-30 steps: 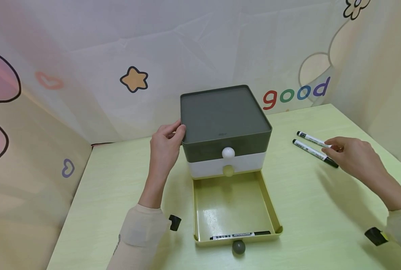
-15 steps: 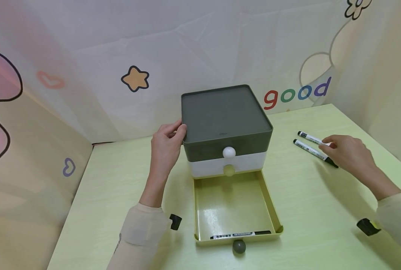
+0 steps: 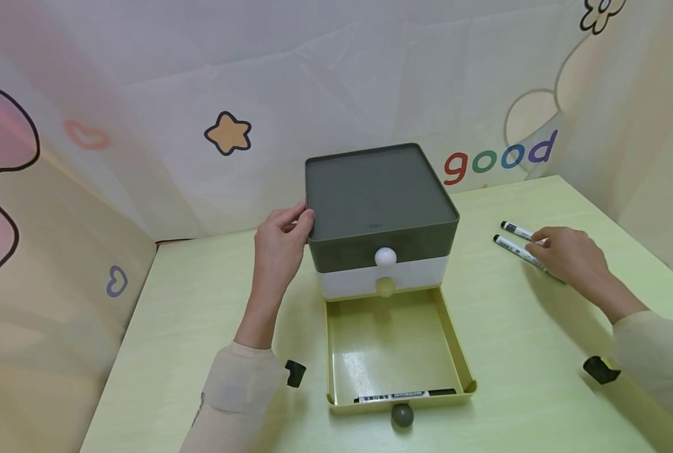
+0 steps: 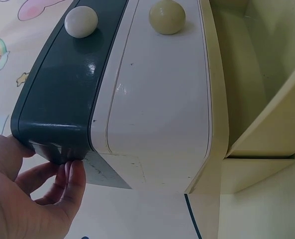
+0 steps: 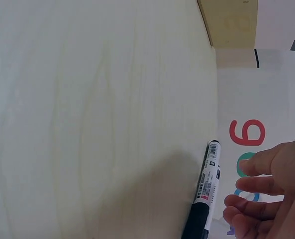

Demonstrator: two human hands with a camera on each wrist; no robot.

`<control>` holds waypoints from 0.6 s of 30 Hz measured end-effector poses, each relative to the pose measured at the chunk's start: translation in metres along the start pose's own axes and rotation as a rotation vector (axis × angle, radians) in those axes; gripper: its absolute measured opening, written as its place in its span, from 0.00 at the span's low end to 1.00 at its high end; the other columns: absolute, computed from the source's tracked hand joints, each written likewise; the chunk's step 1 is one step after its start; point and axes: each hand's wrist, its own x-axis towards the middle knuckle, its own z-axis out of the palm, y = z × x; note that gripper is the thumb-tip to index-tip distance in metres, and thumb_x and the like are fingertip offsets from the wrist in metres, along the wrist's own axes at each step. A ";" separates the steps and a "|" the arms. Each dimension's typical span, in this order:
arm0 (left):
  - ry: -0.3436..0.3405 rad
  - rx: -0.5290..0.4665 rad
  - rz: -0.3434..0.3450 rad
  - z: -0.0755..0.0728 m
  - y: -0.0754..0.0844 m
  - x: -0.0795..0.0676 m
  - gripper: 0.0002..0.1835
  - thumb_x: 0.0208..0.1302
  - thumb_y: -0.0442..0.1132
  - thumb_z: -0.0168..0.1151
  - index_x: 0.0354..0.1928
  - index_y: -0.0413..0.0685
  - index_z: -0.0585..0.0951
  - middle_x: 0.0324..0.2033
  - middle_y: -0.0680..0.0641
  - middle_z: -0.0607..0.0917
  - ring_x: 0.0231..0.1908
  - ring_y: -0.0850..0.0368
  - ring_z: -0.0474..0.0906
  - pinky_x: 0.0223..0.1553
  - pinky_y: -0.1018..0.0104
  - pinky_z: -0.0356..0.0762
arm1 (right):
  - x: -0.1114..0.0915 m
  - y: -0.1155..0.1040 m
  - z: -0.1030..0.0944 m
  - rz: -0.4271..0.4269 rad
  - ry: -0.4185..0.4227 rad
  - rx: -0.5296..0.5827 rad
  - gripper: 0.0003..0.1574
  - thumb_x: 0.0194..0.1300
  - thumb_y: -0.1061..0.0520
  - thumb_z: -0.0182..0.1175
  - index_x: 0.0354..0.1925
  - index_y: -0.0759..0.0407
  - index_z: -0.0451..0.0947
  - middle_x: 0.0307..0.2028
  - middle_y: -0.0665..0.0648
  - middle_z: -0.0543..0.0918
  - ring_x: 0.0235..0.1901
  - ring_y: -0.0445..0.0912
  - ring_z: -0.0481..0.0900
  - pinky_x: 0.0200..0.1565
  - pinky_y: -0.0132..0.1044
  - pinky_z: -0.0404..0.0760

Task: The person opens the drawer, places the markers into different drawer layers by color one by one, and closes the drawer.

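A small drawer box, dark grey above white above yellow, stands on the table. My left hand holds its upper left side, the thumb at the top rim and the fingertips against the side wall. Pulled out at the bottom is the yellow drawer; a marker lies along its front wall. To the right lie two white markers with black ends, the far marker and the near marker. My right hand hovers over them, partly covering both. In the right wrist view its fingers are apart from the markers.
Round knobs stick out of the drawer fronts: a white knob, a yellow knob and a dark grey knob. Behind the table hangs a printed cloth, and cloth also closes off both sides.
My right hand has moved left along the two markers and covers more of the near one. The left hand, the box and the pulled-out drawer stay as they were.
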 end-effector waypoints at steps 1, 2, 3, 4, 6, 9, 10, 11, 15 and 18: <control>0.001 0.000 0.000 0.000 0.000 0.000 0.21 0.74 0.44 0.62 0.65 0.49 0.83 0.48 0.47 0.83 0.46 0.54 0.85 0.48 0.60 0.82 | 0.001 0.000 0.001 0.003 -0.003 0.002 0.25 0.73 0.53 0.56 0.53 0.74 0.80 0.47 0.77 0.82 0.35 0.63 0.78 0.24 0.43 0.71; 0.001 -0.001 0.000 0.000 0.001 0.000 0.21 0.74 0.44 0.62 0.65 0.49 0.83 0.48 0.47 0.83 0.46 0.54 0.85 0.48 0.60 0.83 | 0.002 0.001 0.002 0.008 -0.008 0.005 0.25 0.73 0.53 0.56 0.53 0.74 0.80 0.47 0.77 0.82 0.35 0.63 0.78 0.24 0.43 0.70; 0.002 -0.001 0.000 0.000 0.001 0.000 0.21 0.74 0.44 0.62 0.65 0.49 0.83 0.48 0.47 0.83 0.46 0.54 0.85 0.48 0.60 0.83 | 0.003 0.001 0.003 0.011 -0.013 0.007 0.25 0.73 0.52 0.55 0.54 0.74 0.79 0.47 0.77 0.82 0.34 0.62 0.78 0.24 0.43 0.70; 0.001 -0.002 0.000 0.000 0.001 0.000 0.21 0.74 0.44 0.62 0.65 0.49 0.83 0.48 0.47 0.83 0.46 0.53 0.85 0.48 0.60 0.83 | 0.004 0.002 0.004 0.014 -0.019 0.009 0.26 0.73 0.52 0.55 0.54 0.75 0.79 0.47 0.77 0.82 0.34 0.62 0.77 0.24 0.43 0.70; 0.000 -0.004 0.000 0.000 0.001 -0.001 0.20 0.74 0.44 0.62 0.65 0.49 0.83 0.48 0.47 0.83 0.46 0.53 0.85 0.48 0.60 0.83 | 0.005 0.003 0.006 0.015 -0.026 0.012 0.26 0.73 0.52 0.55 0.54 0.75 0.78 0.46 0.77 0.82 0.33 0.61 0.77 0.24 0.43 0.69; 0.001 -0.009 0.000 0.001 0.000 -0.001 0.20 0.74 0.44 0.63 0.64 0.49 0.83 0.49 0.47 0.83 0.46 0.53 0.85 0.48 0.60 0.83 | 0.007 0.004 0.010 0.005 -0.027 0.011 0.25 0.72 0.53 0.56 0.53 0.75 0.79 0.43 0.76 0.83 0.31 0.59 0.75 0.23 0.42 0.68; 0.001 -0.012 0.001 0.001 0.000 -0.001 0.20 0.74 0.43 0.63 0.64 0.49 0.83 0.49 0.47 0.83 0.46 0.54 0.85 0.48 0.60 0.83 | 0.008 0.004 0.011 0.002 -0.027 0.008 0.25 0.72 0.53 0.57 0.53 0.75 0.79 0.42 0.76 0.83 0.30 0.59 0.75 0.23 0.42 0.68; 0.000 -0.013 0.000 0.001 0.000 -0.001 0.20 0.74 0.43 0.63 0.64 0.49 0.83 0.49 0.47 0.83 0.46 0.54 0.85 0.48 0.60 0.83 | 0.008 0.004 0.012 0.000 -0.026 0.003 0.24 0.72 0.54 0.57 0.53 0.75 0.79 0.41 0.75 0.83 0.30 0.58 0.75 0.23 0.42 0.68; -0.002 -0.014 -0.002 0.001 0.000 0.000 0.20 0.74 0.43 0.62 0.65 0.48 0.83 0.49 0.46 0.83 0.47 0.54 0.85 0.49 0.60 0.83 | 0.009 0.003 0.015 -0.007 -0.025 -0.012 0.23 0.71 0.56 0.60 0.53 0.76 0.79 0.39 0.74 0.82 0.31 0.59 0.75 0.23 0.44 0.70; 0.000 -0.009 -0.005 0.000 0.000 0.000 0.20 0.74 0.44 0.62 0.65 0.49 0.82 0.48 0.46 0.83 0.47 0.54 0.85 0.49 0.60 0.83 | 0.010 0.003 0.016 -0.006 -0.025 -0.013 0.23 0.71 0.56 0.60 0.54 0.76 0.79 0.39 0.74 0.82 0.31 0.60 0.75 0.24 0.44 0.70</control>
